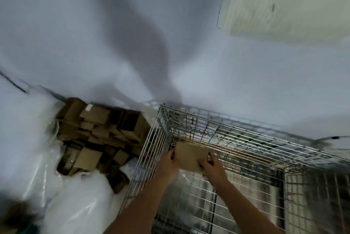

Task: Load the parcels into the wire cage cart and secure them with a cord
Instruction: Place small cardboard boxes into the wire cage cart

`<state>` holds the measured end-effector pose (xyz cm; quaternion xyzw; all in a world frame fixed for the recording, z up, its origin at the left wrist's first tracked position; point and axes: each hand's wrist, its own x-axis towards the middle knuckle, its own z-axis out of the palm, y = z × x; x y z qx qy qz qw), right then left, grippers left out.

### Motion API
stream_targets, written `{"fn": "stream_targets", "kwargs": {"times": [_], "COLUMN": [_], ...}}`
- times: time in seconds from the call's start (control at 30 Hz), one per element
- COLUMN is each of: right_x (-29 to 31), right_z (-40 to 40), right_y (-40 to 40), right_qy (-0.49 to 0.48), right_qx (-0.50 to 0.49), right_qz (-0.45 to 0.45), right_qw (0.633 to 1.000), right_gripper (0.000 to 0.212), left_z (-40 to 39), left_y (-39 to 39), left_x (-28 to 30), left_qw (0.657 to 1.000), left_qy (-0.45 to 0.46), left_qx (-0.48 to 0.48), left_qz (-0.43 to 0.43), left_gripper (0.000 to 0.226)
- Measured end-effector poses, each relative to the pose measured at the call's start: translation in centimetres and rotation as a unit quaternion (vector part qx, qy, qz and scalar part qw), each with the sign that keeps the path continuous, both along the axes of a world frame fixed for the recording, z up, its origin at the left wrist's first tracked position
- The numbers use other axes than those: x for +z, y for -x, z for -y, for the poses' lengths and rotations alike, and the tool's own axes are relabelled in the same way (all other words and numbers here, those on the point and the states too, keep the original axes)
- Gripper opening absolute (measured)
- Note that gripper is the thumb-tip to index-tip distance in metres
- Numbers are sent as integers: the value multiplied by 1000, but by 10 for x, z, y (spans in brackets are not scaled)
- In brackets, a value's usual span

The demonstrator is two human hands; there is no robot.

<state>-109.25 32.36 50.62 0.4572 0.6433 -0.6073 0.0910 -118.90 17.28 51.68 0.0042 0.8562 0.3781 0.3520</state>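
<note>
- Both hands grip one brown cardboard parcel (190,155): the left hand (167,165) clasps its left edge and the right hand (213,167) clasps its right edge, fingers curled round the sides.
- The held parcel hangs inside the wire cage cart (246,150), near the cart's far left corner, with the cart's far wall just behind it.
- Whether the parcel touches the cart's wires or floor cannot be told; the picture is blurred there.
- Both forearms reach in over the cart's near side, from the bottom of the view.
- To the left of the cart, just outside its left wall, lies a heap of brown cardboard parcels (98,139), jumbled at many angles, some with pale labels.
- That heap sits in a white plastic sack (75,201) whose crumpled, glossy folds spread to the cart's left and nearer the viewer.
- Behind the cart and the heap stands a pale wall (75,34), with a dark shadow falling down it toward the cart's far left corner.
- High on the wall, above the cart's right part, hangs a pale paper sign (284,6) with dark handwritten marks, too blurred to read.
</note>
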Motion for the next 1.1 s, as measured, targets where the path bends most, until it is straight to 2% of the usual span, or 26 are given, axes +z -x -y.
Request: {"fn": "stream_targets", "kwargs": {"times": [0.23, 0.37, 0.47, 0.53, 0.67, 0.7, 0.77, 0.83, 1.03, 1.1], "right_x": [-171, -269, -329, -359, -387, -390, -392, -389, -371, -365], "right_z": [13, 4, -3, -1, 10, 13, 18, 23, 33, 35], "right_y": [29, 61, 90, 103, 118, 119, 121, 123, 121, 117], "right_qy": [25, 23, -10, -11, -6, -15, -48, -62, 14, 28], "right_qx": [-79, -109, -89, -82, -95, -117, -160, -182, -216, -208], "right_qz": [10, 4, 15, 9, -20, -23, -19, -21, -18, -17], "right_qw": [997, 994, 996, 996, 995, 993, 986, 981, 976, 978], "right_gripper": [51, 50, 56, 55, 51, 47, 34, 24, 29, 29], "left_z": [-10, -32, -44, -42, -29, -25, -17, -14, -20, -25], "left_y": [23, 44, 62, 67, 74, 72, 69, 68, 70, 73], "left_x": [-174, -267, -324, -355, -386, -389, -388, -381, -368, -369], "left_qw": [998, 999, 994, 991, 990, 983, 953, 931, 902, 915], "left_qy": [55, 20, 46, 62, 65, 87, 144, 163, 268, 259], "left_qx": [-7, 6, -9, -27, -69, -96, -136, -143, -256, -256], "left_qz": [-39, -46, -100, -113, -109, -130, -228, -293, -221, -172], "left_gripper": [35, 30, 23, 34, 73, 73, 63, 58, 75, 76]}}
